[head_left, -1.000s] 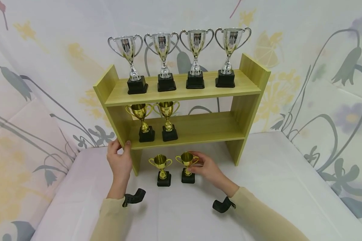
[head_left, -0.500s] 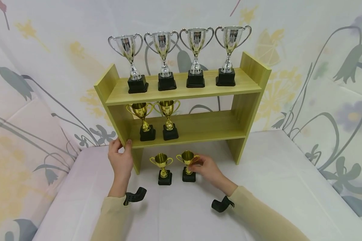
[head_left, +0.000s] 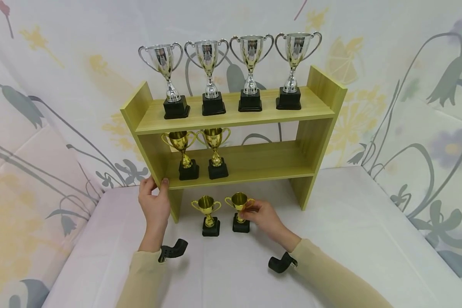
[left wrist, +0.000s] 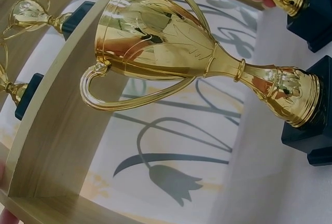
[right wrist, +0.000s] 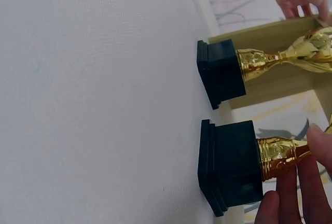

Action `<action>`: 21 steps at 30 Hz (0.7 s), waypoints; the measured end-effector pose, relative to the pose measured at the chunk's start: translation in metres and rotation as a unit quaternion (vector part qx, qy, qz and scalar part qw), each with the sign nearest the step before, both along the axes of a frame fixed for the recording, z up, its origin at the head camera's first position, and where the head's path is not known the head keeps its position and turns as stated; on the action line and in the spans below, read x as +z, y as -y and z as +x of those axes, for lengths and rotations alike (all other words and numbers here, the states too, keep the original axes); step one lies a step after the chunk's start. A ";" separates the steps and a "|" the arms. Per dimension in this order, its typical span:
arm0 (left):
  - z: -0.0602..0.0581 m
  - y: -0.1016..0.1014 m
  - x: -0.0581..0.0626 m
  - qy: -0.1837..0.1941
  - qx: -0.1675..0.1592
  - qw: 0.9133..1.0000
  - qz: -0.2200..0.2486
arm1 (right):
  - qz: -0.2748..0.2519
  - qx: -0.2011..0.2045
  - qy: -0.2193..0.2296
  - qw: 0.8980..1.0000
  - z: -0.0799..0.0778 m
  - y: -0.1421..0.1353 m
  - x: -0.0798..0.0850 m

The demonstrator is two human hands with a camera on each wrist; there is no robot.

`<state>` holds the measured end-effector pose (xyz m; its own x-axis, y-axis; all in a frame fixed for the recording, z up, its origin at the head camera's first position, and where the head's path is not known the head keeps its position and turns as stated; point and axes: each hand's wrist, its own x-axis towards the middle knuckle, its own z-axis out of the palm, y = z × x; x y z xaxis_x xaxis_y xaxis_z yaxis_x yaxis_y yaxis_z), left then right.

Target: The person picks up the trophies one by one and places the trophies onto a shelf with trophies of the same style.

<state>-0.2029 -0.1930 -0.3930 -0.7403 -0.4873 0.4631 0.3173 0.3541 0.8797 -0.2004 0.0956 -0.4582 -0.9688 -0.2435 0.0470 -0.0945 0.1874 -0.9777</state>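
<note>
My left hand (head_left: 154, 208) grips the left side panel of a two-tier wooden shelf (head_left: 269, 159), thumb on the front edge. On the white cloth below the lower tier stand two small gold trophy cups with black bases. The left one (head_left: 208, 208) has no hand on it and fills much of the left wrist view. My right hand (head_left: 268, 219) pinches the right trophy cup (head_left: 239, 200) by its stem, thumb in front. In the right wrist view this trophy's black base (right wrist: 233, 164) looks upright on the cloth, fingers behind the gold stem.
Several silver trophy cups (head_left: 250, 64) stand in a row on the top tier. Two gold trophy cups (head_left: 217, 167) occupy the left half of the lower tier. Behind the shelf hangs a flowered cloth (head_left: 369, 51). White cloth (head_left: 339, 239) covers the tabletop.
The head view has shifted very slightly. Both hands keep the same holds, and the trophy cups stand where they stood.
</note>
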 end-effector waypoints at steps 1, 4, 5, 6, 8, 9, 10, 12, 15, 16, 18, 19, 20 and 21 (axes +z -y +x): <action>0.000 0.000 0.000 0.000 0.000 1.000 -0.001 | 0.000 -0.002 0.002 1.000 0.001 0.000 0.000; 0.001 0.000 0.000 -0.001 -0.003 1.000 -0.002 | 0.006 -0.012 -0.001 1.000 0.002 0.002 -0.002; 0.001 0.000 0.001 -0.001 -0.003 1.000 -0.002 | 0.008 -0.015 -0.003 1.000 0.002 0.002 -0.003; 0.001 0.000 0.001 0.001 -0.003 1.000 -0.002 | 0.012 -0.019 -0.007 1.000 0.002 0.003 -0.003; 0.001 0.000 0.001 0.002 -0.002 1.000 -0.001 | 0.016 -0.024 -0.012 1.000 0.002 0.003 -0.004; 0.001 -0.001 0.001 0.002 -0.001 1.000 -0.001 | 0.017 -0.026 -0.013 0.999 0.002 0.003 -0.004; 0.001 -0.001 0.001 0.003 0.000 1.000 -0.002 | 0.017 -0.027 -0.017 0.999 0.002 0.004 -0.004; 0.001 -0.001 0.001 0.003 0.002 1.000 -0.004 | 0.015 -0.028 -0.016 0.999 0.003 0.004 -0.004; 0.001 -0.001 0.002 0.001 0.002 1.000 -0.006 | 0.010 -0.026 -0.013 1.000 0.004 0.005 -0.003; 0.001 -0.001 0.002 0.001 0.001 1.000 -0.006 | 0.010 -0.024 -0.014 1.000 0.005 0.005 -0.003; 0.001 -0.001 0.001 0.002 0.001 1.000 -0.004 | 0.012 -0.024 -0.011 1.000 0.005 0.005 -0.003; 0.001 -0.001 0.001 0.002 0.001 1.000 -0.003 | 0.015 -0.023 -0.011 1.000 0.005 0.005 -0.003; 0.001 -0.001 0.001 0.002 0.001 1.000 -0.003 | 0.017 -0.022 -0.012 1.000 0.005 0.005 -0.003; 0.001 0.000 0.001 0.003 0.002 1.000 -0.003 | 0.019 -0.022 -0.011 1.000 0.005 0.005 -0.003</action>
<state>-0.2019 -0.1926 -0.3918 -0.7404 -0.4880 0.4623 0.3111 0.3609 0.8792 -0.1955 0.0903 -0.4616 -0.9774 -0.2022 0.0609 -0.1074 0.2280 -0.9677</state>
